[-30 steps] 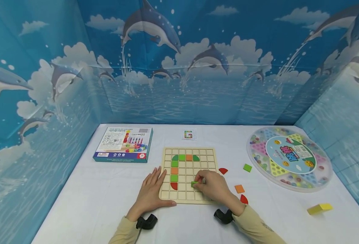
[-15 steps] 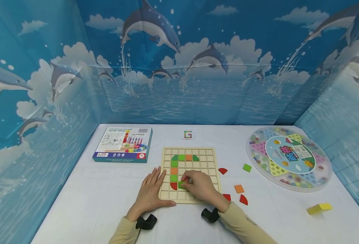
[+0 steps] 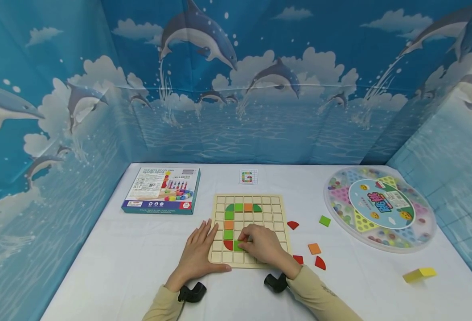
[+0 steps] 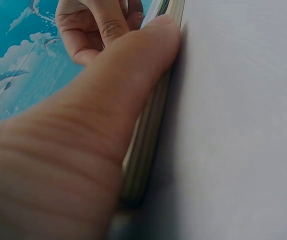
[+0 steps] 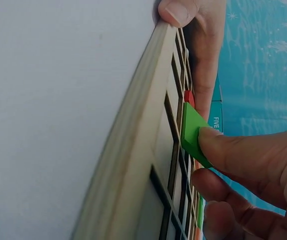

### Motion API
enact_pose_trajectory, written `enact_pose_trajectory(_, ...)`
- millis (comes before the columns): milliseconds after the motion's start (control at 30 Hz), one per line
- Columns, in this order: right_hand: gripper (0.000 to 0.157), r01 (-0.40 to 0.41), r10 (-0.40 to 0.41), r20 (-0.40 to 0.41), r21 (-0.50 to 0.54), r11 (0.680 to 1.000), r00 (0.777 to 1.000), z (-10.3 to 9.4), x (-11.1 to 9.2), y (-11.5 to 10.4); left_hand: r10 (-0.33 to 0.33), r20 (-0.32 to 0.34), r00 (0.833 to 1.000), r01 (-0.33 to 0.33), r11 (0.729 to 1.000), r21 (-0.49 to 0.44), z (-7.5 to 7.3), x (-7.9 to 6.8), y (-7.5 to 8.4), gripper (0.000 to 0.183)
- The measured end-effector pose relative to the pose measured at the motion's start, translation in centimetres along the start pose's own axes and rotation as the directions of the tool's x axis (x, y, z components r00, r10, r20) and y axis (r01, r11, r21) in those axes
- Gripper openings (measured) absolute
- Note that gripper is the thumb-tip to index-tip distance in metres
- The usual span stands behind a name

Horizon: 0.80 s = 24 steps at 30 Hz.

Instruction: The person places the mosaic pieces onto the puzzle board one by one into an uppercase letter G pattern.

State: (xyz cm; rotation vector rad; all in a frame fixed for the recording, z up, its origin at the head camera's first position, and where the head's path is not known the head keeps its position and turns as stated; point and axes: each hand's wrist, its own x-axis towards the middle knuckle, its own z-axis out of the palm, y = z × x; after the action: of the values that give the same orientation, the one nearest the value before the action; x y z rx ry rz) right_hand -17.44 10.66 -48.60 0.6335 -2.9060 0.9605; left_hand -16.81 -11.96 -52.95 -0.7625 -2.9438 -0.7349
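Observation:
My right hand pinches a green square tile between thumb and fingers, over the wooden grid board. The tile looks slightly tilted at its cell, just right of a red quarter-circle piece. Along the board's left side lies my left hand, fingers spread and thumb against the near edge. Green and orange squares, plus green quarter-circles, fill cells in a column and a top row. In the right wrist view the thumb covers part of the pinched tile.
Right of the board lie an orange square, a green square and several red pieces. A pattern card lies behind it. Farther out are a flat box, a round marble game and a yellow block.
My right hand has moved left across the board, bringing the green tile beside the red quarter-circle, then stayed nearly still. A red square right of the board came into view. The left hand stayed put.

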Motion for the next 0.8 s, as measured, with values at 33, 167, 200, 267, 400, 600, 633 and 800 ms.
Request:
enact_pose_trajectory(33,0.007,0.007,-0.007,-0.007,-0.011,1.000,1.000,0.0,0.0,0.0,-0.001,0.001,1.000,0.001,1.000,-0.004,0.0,0.0,0.0,0.116)
enact_pose_trajectory(167,0.004,0.036,-0.038,-0.035,-0.052,0.998,0.999,-0.1,0.0,0.1,-0.004,0.003,1.000,0.004,1.000,-0.008,-0.1,-0.1,0.1,0.116)
enact_pose_trajectory(200,0.004,0.042,-0.045,-0.040,-0.061,0.997,0.998,-0.1,0.0,0.1,-0.004,0.003,1.000,0.004,1.000,-0.009,-0.1,-0.1,0.1,0.116)
enact_pose_trajectory(267,0.003,0.050,-0.054,-0.044,-0.076,0.996,0.998,-0.1,0.0,0.1,-0.005,0.002,1.000,0.005,1.000,-0.012,-0.1,0.0,0.1,0.116)
enact_pose_trajectory(400,0.004,0.054,-0.058,-0.038,-0.098,0.994,0.998,0.0,0.0,0.1,-0.004,0.004,1.000,0.004,1.000,-0.011,0.0,0.0,0.0,0.116)
enact_pose_trajectory(600,0.006,0.048,-0.048,0.004,-0.094,0.994,0.999,-0.4,-0.3,0.2,-0.006,0.002,1.000,0.006,1.000,-0.004,0.1,0.0,0.0,0.116)
enact_pose_trajectory(633,0.007,0.045,-0.043,0.022,-0.084,0.995,0.999,-0.5,-0.4,0.2,-0.006,0.002,1.000,0.006,1.000,-0.004,0.1,0.0,0.0,0.117)
enact_pose_trajectory(800,0.020,0.014,-0.011,0.074,-0.046,0.999,0.997,-1.8,-1.4,0.8,0.002,-0.009,1.000,-0.002,1.000,-0.005,0.1,0.0,0.0,0.117)
